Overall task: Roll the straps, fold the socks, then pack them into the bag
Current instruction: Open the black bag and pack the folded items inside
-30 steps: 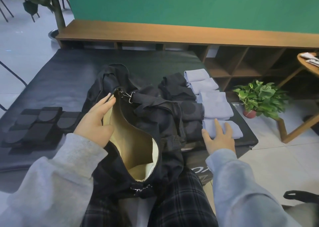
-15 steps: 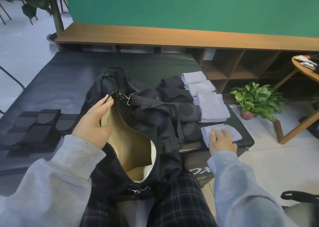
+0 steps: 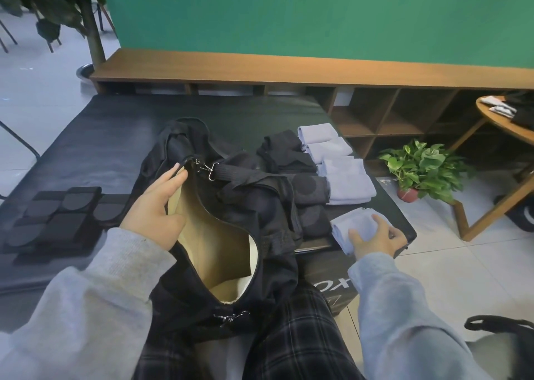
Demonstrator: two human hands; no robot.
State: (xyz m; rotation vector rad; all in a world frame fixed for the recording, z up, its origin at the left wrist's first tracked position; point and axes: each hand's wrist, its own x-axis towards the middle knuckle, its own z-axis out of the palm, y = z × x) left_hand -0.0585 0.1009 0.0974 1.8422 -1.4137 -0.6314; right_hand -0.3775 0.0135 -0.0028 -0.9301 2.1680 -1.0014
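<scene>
The black bag [image 3: 260,235] lies at the near edge of the dark surface [image 3: 101,137], its near end hanging over onto the person's lap, with the zipper mouth gaping and the pale lining showing. The left hand [image 3: 157,206] holds the left lip of that opening, thumb inside against the lining and fingers laid along the rim up toward the metal clip [image 3: 209,170]; its grip is on the bag's edge. The right hand [image 3: 375,239] is at the near right corner of the surface, fingers and thumb curled round a folded light blue sock [image 3: 354,225], which bunches slightly in the grip. Farther along the right edge lie more folded light blue socks [image 3: 346,181] in a row, with folded black socks [image 3: 306,190] just beside them on the side toward the bag. Near the left edge of the surface sit the black straps [image 3: 55,217], laid flat in a cluster. A potted green plant [image 3: 423,168] stands on the floor to the right of the surface.
</scene>
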